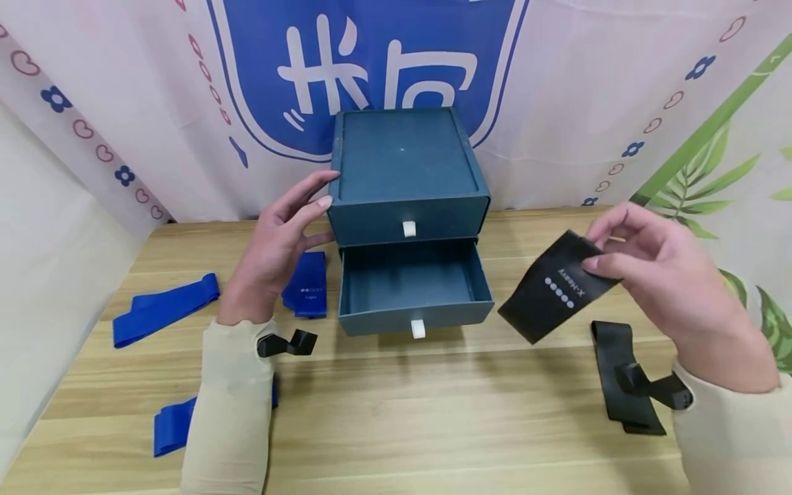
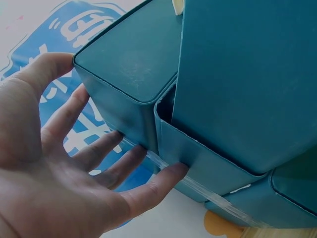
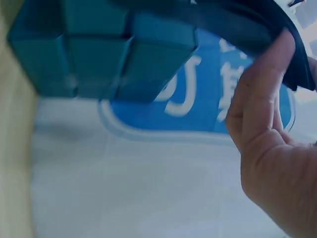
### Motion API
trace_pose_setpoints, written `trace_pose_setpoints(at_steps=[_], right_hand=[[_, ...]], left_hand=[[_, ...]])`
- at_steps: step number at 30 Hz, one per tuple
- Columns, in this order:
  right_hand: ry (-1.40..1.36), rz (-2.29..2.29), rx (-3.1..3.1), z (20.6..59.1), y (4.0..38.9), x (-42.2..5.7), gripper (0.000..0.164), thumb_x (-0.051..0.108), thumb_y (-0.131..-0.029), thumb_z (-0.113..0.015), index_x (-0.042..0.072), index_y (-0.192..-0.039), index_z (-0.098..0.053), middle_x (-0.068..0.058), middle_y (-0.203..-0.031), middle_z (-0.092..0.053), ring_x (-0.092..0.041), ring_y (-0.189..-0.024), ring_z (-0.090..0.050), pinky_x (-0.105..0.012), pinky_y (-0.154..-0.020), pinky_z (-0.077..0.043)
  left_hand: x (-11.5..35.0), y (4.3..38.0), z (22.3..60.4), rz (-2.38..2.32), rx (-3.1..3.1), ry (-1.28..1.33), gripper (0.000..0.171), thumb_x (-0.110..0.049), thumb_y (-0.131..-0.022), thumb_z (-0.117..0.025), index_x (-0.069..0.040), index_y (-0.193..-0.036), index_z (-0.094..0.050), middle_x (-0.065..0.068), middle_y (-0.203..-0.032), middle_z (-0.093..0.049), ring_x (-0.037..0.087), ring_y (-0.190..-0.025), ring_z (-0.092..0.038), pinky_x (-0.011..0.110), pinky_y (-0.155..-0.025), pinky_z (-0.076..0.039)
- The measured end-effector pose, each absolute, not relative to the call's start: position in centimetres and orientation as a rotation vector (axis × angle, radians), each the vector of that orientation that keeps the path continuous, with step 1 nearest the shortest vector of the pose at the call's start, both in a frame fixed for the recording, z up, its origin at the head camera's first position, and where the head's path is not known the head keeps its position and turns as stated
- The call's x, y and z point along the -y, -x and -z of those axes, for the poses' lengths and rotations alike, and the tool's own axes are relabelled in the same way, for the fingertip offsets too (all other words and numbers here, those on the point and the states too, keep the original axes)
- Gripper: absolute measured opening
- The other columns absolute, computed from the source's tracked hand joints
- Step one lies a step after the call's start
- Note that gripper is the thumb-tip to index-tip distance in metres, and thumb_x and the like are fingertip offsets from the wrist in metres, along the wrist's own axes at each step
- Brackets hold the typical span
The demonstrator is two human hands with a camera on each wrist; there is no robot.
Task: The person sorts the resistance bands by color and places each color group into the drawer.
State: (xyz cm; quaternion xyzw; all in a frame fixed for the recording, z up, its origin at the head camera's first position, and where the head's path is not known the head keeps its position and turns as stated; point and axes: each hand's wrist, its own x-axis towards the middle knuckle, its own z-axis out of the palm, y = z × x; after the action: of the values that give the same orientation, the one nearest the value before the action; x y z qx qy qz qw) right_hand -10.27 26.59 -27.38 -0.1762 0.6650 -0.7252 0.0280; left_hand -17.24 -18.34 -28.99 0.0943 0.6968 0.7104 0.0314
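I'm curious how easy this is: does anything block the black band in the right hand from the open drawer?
Nothing visible does. The right hand pinches the black band beside the open drawer, with no other object between them. The band would probably only need to clear the drawer's side wall.

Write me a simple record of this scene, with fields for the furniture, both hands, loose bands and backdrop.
Furniture: dark teal box-shaped drawer unit on a light wood-grain table
Drawers: upper drawer closed; drawer below pulled out; white tab on each
Left hand: fingertips touching the unit's left side
Right hand: pinching a flat black band printed X-Heavy
Loose bands: one more flat black band at right; at least three flat blue bands at left
Backdrop: white patterned cloth with a large blue emblem
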Motion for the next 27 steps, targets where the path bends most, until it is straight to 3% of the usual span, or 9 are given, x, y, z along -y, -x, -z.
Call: trace_pose_setpoints(at_steps=[10,17,27], right_hand=[[0.478,2.257,-2.013,22.9,11.8,-21.0,0.023,-0.02,-0.095,-0.057,-0.001,-0.106,-0.063,-0.012,-0.102,-0.071,-0.026,-0.087,-0.072,-0.03,-0.074,-0.065],[0.429,2.139,-2.052,22.4,12.3,-15.6,0.015,-0.011,-0.097,-0.063,0.003,-0.104,-0.062,-0.012,-0.105,-0.064,-0.027,-0.089,-0.074,-0.031,-0.074,-0.066],[0.423,2.126,-2.136,22.2,12.8,-11.0,0.012,-0.003,-0.098,-0.065,0.003,-0.107,-0.059,-0.01,-0.1,-0.064,-0.027,-0.101,-0.072,-0.044,-0.077,-0.069]], left_hand=[[18.5,17.3,28.8,-2.183,-2.149,-0.305,0.044,-0.029,-0.112,-0.058,-0.028,-0.156,-0.058,-0.008,-0.172,-0.04,0.025,-0.154,-0.041,0.073,-0.121,-0.039],[18.5,17.1,29.2,-2.181,-2.145,-0.288,0.044,-0.03,-0.112,-0.058,-0.028,-0.156,-0.058,-0.008,-0.172,-0.04,0.026,-0.154,-0.041,0.071,-0.121,-0.041],[18.6,17.3,29.2,-2.188,-2.15,-0.32,0.044,-0.032,-0.112,-0.057,-0.028,-0.156,-0.058,-0.008,-0.172,-0.04,0.027,-0.152,-0.043,0.07,-0.12,-0.042]])
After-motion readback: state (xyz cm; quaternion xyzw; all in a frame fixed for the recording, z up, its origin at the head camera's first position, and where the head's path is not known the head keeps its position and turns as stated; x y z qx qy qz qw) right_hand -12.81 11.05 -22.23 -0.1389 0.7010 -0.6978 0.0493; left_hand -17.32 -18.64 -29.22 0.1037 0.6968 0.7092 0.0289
